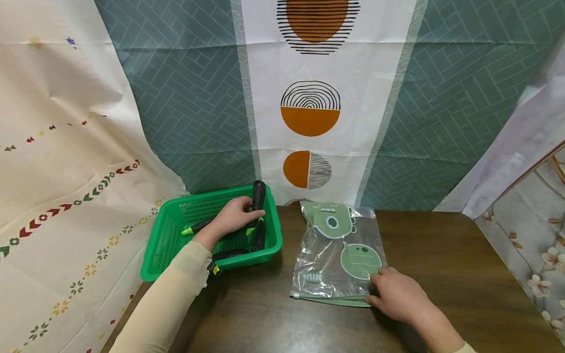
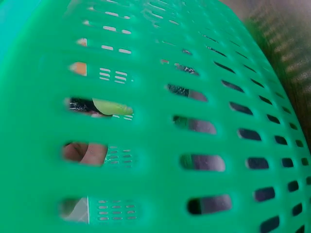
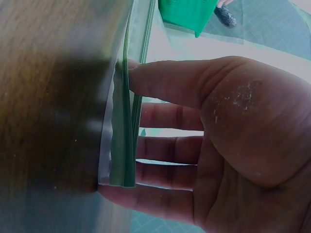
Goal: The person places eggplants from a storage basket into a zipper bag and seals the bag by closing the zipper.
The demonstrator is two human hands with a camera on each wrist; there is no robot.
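My left hand [image 1: 236, 215] reaches into the green plastic basket [image 1: 152, 245] and grips a long dark vegetable with a light green end [image 1: 258, 195]. It stands nearly upright, its dark end above the rim. More such dark vegetables [image 1: 259, 238] lie in the basket, partly behind my hand and the wall. At the right, my right hand [image 1: 399, 294] pinches the zip edge of a clear zip bag [image 1: 326, 260] with green prints, lying on the table. In the right wrist view, the thumb is on one side of the zip strip [image 3: 127, 141] and the fingers on the other.
The brown wooden table [image 1: 441, 255] reaches to a patterned cloth [image 1: 212, 98] hanging behind it. A cream cloth [image 1: 79, 206] hangs along the left and a floral one [image 1: 538, 264] along the right. The basket wall [image 2: 150, 145] fills most of the left wrist view.
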